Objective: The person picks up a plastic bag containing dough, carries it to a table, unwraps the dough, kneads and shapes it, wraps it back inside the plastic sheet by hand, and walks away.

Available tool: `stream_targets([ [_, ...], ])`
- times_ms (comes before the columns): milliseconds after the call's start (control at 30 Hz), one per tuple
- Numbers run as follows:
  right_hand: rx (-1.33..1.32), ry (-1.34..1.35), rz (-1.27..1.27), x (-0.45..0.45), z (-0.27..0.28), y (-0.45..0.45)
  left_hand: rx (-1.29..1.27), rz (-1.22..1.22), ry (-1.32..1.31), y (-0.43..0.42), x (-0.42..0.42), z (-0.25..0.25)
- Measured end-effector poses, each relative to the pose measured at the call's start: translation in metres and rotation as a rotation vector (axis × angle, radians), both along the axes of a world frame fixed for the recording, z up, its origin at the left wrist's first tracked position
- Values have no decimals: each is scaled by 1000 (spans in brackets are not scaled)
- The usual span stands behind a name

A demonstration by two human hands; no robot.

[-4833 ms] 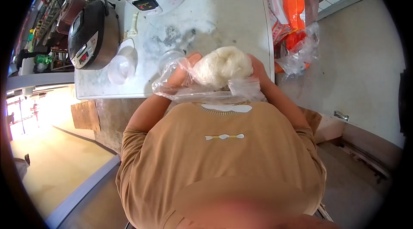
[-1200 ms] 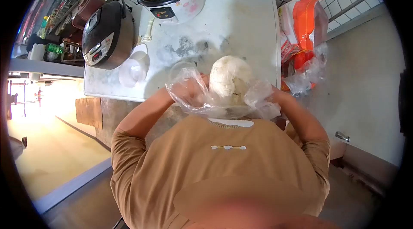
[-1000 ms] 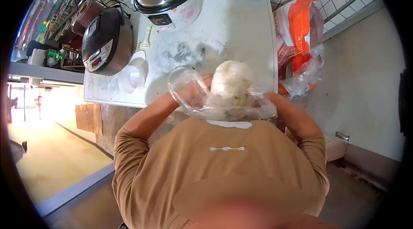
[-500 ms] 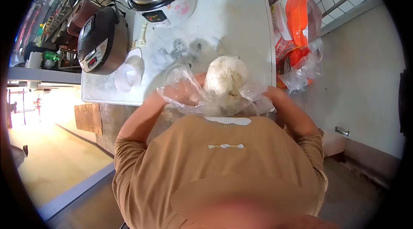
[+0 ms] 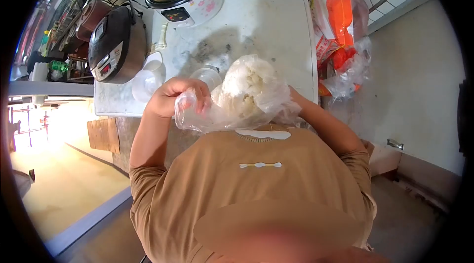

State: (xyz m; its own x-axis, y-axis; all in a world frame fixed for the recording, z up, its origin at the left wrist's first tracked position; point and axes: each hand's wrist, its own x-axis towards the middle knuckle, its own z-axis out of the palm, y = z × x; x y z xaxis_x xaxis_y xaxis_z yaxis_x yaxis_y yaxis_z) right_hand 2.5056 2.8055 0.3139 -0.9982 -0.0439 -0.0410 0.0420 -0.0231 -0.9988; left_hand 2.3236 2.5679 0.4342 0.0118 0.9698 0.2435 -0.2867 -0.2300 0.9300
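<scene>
A clear plastic bag [image 5: 227,117] bulges with a white lumpy mass [image 5: 252,82], close against my body at the table's front edge. My left hand [image 5: 185,92] pinches the bag's loose rim on the left, fingers curled into the film. From the right, my right hand [image 5: 292,96] reaches behind the bag; only the wrist side shows and its fingers are hidden. A clear round container [image 5: 206,78] stands just beyond my left hand. Left of that hand is a translucent cup [image 5: 144,85].
On the white table [image 5: 276,21], a floral rice cooker [image 5: 197,11] stands at the back and a dark cooker [image 5: 118,48] at the left. A white spoon-like piece [image 5: 162,36] lies between them. An orange-and-white bag [image 5: 340,13] and crumpled plastic [image 5: 353,73] are at the right edge.
The white-filled bag has been raised and tilted, shifting slightly left. My left hand has moved up and left with the rim, uncovering the round container. My right hand has slipped behind the bag.
</scene>
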Motion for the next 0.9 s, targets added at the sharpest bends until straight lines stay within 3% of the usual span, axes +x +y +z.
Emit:
stream_targets([
  [133, 120, -188, -123, 8, 3, -2, 131, -11, -114, -2, 11, 7],
  [200, 4, -201, -176, 8, -4, -1, 208, -20, -243, -4, 19, 20],
  [367, 35, 60, -211, 15, -37, 7, 399, 36, -330, -32, 28, 44],
  [433, -49, 43, -264, 25, -9, 1, 364, 89, -364, -52, 27, 47],
  [533, -295, -459, -215, 31, 8, 24, 525, 171, -389, -58, 26, 41],
  [600, -80, -237, -5, 36, 30, 33, 524, 210, -396, -64, 17, 40],
  [700, 300, -86, 283, 28, 31, 46, 484, 71, -400, -55, 16, 46],
  [800, 218, -106, 212, 16, 30, 28, 479, 6, -390, -42, 18, 54],
  [900, 404, 148, -23, 7, 19, 6, 514, 80, -396, -40, 16, 51],
])
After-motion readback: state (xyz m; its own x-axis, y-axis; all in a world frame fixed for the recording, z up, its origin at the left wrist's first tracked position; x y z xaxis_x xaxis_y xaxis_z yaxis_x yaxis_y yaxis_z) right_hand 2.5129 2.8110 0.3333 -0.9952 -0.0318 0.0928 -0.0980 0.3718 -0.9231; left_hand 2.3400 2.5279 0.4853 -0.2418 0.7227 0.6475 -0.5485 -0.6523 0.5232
